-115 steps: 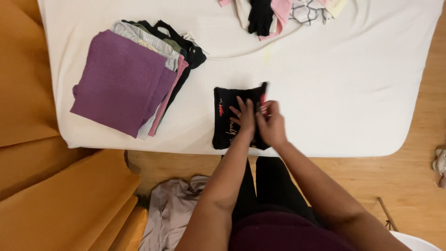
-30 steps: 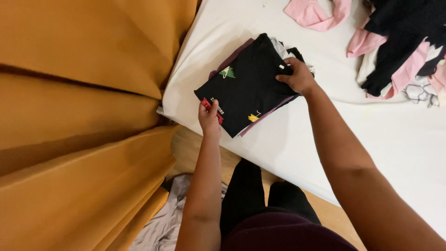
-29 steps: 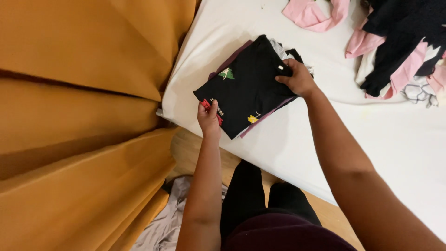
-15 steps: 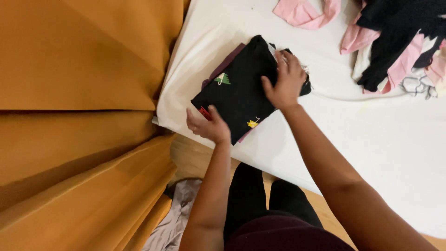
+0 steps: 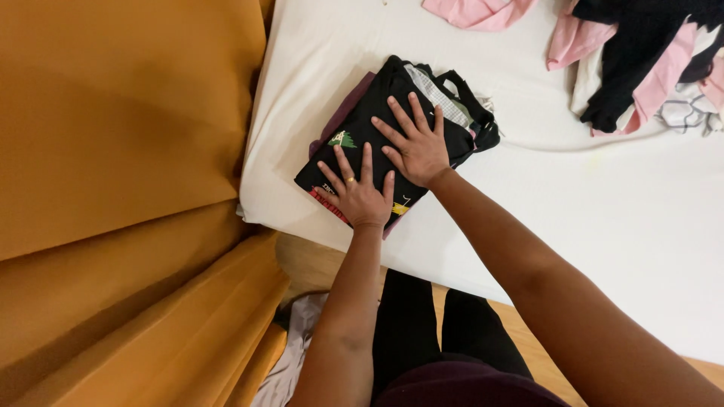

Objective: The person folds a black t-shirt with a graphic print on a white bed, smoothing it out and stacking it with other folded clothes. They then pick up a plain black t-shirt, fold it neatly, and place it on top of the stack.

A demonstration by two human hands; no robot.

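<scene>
1. The fingers of the left hand (image 5: 360,197) are spread and pressed flat on the near end of a folded black garment (image 5: 377,139); nothing is gripped. A ring sits on one finger.
2. The fingers of the right hand (image 5: 416,145) are likewise splayed, palm down, on the middle of the same garment, just beyond the left hand and not touching it.
3. The black garment tops a stack of folded clothes (image 5: 452,113) near the left edge of a bed (image 5: 603,218) covered with a white sheet. The palms hide much of its small coloured print, so the design cannot be made out.
4. Of the lower layers only edges show: a purple one on the left side, grey check and black straps at the far end.
5. Both forearms reach forward from the bottom of the view, the right arm crossing in from the lower right corner.
6. A heap of loose clothes (image 5: 641,60), black, pink and white, lies well apart at the top right, cut off by the frame.
7. Orange cushions (image 5: 121,188) fill the left side.
</scene>
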